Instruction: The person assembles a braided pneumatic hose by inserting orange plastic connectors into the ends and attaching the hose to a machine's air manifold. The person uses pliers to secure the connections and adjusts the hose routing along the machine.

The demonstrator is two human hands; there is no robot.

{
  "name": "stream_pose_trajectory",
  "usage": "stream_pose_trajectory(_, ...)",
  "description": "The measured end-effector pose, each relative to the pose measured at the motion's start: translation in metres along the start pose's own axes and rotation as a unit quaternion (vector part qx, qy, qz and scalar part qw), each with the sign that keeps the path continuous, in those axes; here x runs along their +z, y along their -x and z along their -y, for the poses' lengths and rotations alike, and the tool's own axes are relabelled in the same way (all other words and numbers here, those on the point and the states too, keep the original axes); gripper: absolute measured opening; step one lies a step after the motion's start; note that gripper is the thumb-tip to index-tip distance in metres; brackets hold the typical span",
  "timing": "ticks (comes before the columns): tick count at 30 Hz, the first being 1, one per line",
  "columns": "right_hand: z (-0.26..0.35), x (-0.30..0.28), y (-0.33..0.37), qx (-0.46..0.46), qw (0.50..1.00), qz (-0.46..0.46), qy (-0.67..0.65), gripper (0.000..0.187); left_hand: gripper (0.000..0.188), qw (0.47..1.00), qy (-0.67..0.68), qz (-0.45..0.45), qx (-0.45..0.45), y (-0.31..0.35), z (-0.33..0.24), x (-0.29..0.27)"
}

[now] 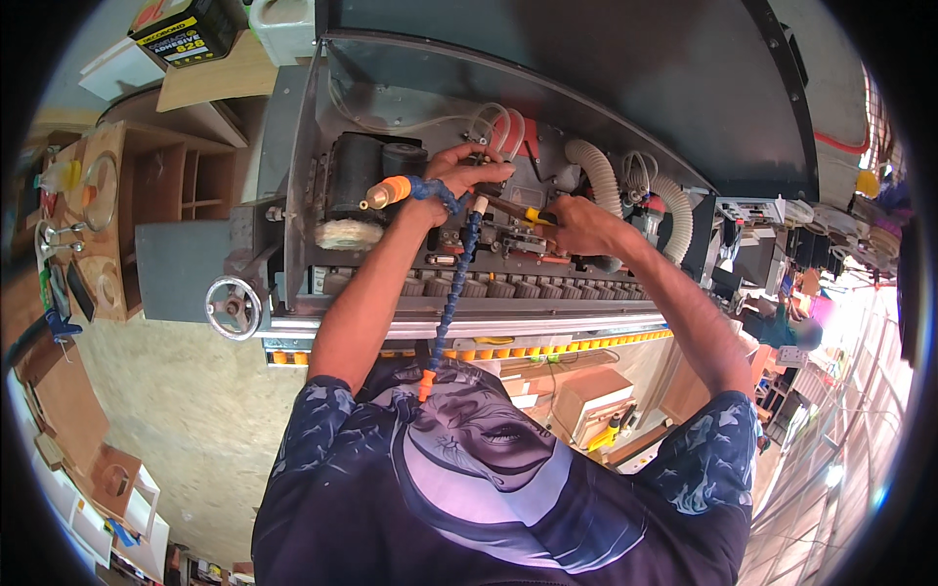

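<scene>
Both of my arms reach into the open grey housing of a long machine [293, 230]. My left hand [459, 176] is over its middle, fingers bent and closed at a small dark part I cannot make out. To its right, my right hand [584, 227] grips a hand tool with a yellow-and-black handle [534, 215]; its slim end points left, toward the left hand. Metal fittings [518, 242] sit below the tool. One blue segmented hose with an orange nozzle [391, 190] crosses the left wrist. Another blue segmented hose [457, 293] runs down in front of my chest.
A raised dark cover [586, 68] stands behind the housing. Ribbed pale hoses [598, 171] lie at the right, a black cylinder [360, 176] at the left. A handwheel [234, 308] sticks out at the front left. Wooden cabinets [161, 195] stand farther left.
</scene>
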State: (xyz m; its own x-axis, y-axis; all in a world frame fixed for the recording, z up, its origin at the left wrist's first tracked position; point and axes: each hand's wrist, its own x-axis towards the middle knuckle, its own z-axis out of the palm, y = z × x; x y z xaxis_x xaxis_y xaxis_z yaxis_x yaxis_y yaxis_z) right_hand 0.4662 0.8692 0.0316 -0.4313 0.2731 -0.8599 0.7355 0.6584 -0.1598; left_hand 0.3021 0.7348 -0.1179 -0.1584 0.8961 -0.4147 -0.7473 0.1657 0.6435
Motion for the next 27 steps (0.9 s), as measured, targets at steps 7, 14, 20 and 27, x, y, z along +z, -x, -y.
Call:
stream_pose_trajectory(7,0.003,0.001,0.006,0.029,0.987,0.078,-0.138,0.038,0.027,0.999,-0.034,0.016,-0.024,0.003,-0.006,0.000)
stream_pose_trajectory(14,-0.016,0.029,-0.005,-0.065,0.995,-0.022,-0.073,0.031,0.031,1.000,-0.025,0.006,-0.015,0.005,-0.006,0.003)
stream_pose_trajectory(20,-0.013,0.028,-0.003,-0.050,0.993,0.013,-0.107,0.035,0.033,0.999,-0.036,0.000,-0.008,0.004,-0.004,0.003)
stream_pose_trajectory(27,-0.019,0.037,-0.005,-0.043,0.990,0.004,-0.132,0.037,0.033,1.000,0.023,0.000,0.002,0.005,-0.004,0.005)
